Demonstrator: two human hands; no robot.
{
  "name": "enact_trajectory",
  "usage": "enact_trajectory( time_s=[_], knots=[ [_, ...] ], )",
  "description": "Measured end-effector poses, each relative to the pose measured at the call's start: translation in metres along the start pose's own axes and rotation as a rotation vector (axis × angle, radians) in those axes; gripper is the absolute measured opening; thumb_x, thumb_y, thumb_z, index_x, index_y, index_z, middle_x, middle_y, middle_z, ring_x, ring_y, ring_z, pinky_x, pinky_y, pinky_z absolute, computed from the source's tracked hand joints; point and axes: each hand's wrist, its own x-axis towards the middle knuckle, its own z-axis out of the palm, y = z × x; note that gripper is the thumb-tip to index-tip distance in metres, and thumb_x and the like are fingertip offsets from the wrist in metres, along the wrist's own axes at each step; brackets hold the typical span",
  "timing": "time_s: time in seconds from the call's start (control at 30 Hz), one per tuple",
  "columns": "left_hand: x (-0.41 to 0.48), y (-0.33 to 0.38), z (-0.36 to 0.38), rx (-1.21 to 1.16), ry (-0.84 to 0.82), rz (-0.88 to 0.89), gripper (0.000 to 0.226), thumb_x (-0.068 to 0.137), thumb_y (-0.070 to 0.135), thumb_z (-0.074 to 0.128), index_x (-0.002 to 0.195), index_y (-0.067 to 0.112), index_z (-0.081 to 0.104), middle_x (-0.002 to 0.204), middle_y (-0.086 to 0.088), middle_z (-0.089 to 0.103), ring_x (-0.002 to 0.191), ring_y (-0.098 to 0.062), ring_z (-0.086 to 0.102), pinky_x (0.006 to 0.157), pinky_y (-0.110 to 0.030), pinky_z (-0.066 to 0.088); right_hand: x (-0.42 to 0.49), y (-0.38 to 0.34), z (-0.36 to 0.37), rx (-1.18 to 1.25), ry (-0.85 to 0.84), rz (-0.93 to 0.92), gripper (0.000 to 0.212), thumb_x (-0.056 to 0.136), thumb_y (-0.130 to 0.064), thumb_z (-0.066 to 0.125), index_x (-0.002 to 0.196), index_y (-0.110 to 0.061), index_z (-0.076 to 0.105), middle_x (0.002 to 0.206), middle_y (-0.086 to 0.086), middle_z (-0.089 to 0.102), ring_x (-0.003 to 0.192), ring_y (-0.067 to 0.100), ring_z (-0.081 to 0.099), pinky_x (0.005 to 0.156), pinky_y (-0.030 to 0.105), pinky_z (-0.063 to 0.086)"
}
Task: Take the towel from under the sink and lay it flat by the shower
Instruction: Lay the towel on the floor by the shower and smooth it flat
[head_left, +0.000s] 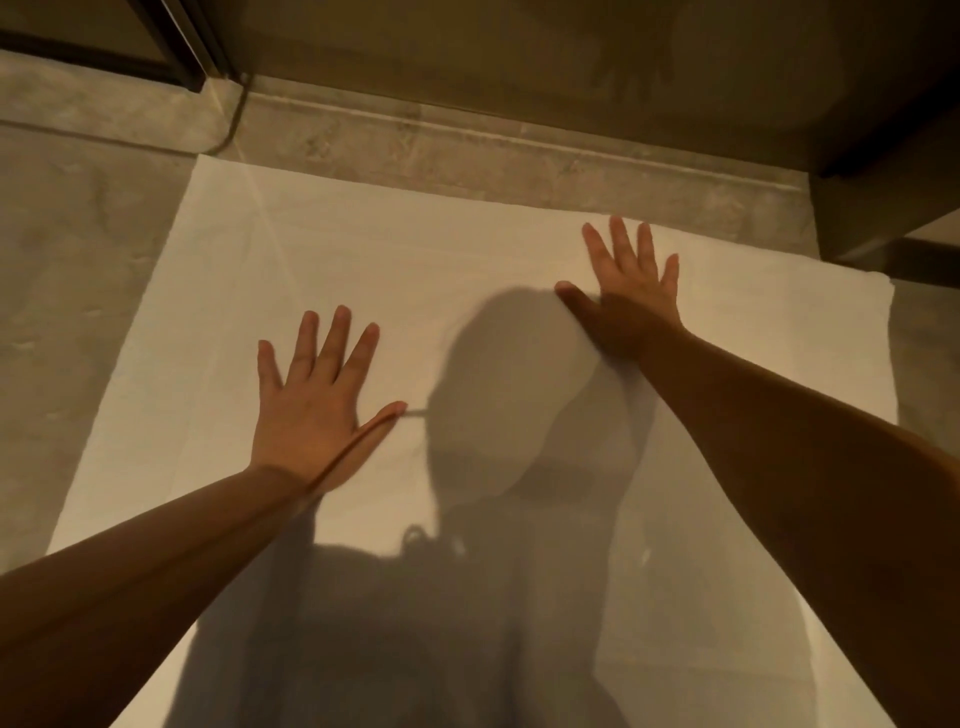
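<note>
A white towel (415, 270) lies spread flat on the stone floor, its far edge along the raised shower threshold (519, 150). My left hand (317, 400) presses palm-down on the towel left of centre, fingers straight and spread. My right hand (628, 296) lies flat on the towel further away and to the right, fingers also spread. My own shadow darkens the middle and near part of the towel.
The dark metal frame of the shower door (171, 47) stands at the top left with glass behind the threshold. A dark cabinet or wall corner (883, 208) juts in at the right. Grey stone floor (67, 291) shows on both sides of the towel.
</note>
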Motion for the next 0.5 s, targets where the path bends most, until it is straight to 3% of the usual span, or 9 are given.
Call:
enact_trajectory(
  time_s=[0.2,0.23,0.37,0.43,0.5],
  knots=[
    [0.0,0.002,-0.003,0.007,-0.012,-0.001,0.078,0.089,0.071,0.012,0.152,0.026,0.004,0.16,-0.007,0.003,0.146,-0.031,-0.001,0.11,-0.064,0.006,-0.002,0.007,-0.006,0.068,0.01,0.299,0.081,0.083,-0.076,0.014,0.149,-0.032,-0.005,0.158,0.006,-0.016,0.143,0.031,-0.018,0.111,0.061,-0.007],
    [-0.001,0.002,-0.004,0.004,-0.012,-0.002,0.078,0.088,0.071,0.012,0.152,0.025,0.005,0.16,-0.007,0.003,0.146,-0.031,-0.001,0.111,-0.064,0.007,-0.009,0.001,-0.006,0.06,0.046,0.251,0.083,0.084,-0.076,0.016,0.149,-0.03,-0.006,0.158,0.007,-0.016,0.143,0.032,-0.018,0.111,0.061,-0.007],
    [-0.002,0.003,-0.004,0.007,-0.012,-0.012,0.077,0.088,0.071,0.01,0.151,0.027,0.0,0.16,-0.005,-0.002,0.146,-0.029,-0.005,0.112,-0.062,0.005,-0.041,-0.047,0.007,0.004,0.097,-0.273,0.078,0.087,-0.069,0.025,0.15,-0.028,0.004,0.159,0.007,-0.003,0.145,0.03,-0.01,0.111,0.06,-0.004],
    [-0.002,0.002,-0.003,0.008,-0.013,-0.011,0.076,0.088,0.071,0.009,0.151,0.029,-0.003,0.16,-0.004,-0.005,0.146,-0.028,-0.008,0.113,-0.062,0.004,-0.048,-0.062,0.016,-0.065,0.049,-0.354,0.074,0.089,-0.066,0.024,0.15,-0.028,0.007,0.16,0.004,0.001,0.146,0.028,-0.007,0.111,0.061,0.002],
    [-0.002,0.003,-0.003,0.005,-0.02,-0.018,0.077,0.087,0.071,0.008,0.151,0.03,-0.004,0.16,-0.003,-0.007,0.146,-0.027,-0.01,0.113,-0.061,0.002,-0.046,-0.054,0.015,-0.043,0.051,-0.292,0.069,0.092,-0.062,0.026,0.15,-0.029,0.009,0.16,0.002,0.003,0.146,0.025,-0.004,0.112,0.059,0.003]
  ],
)
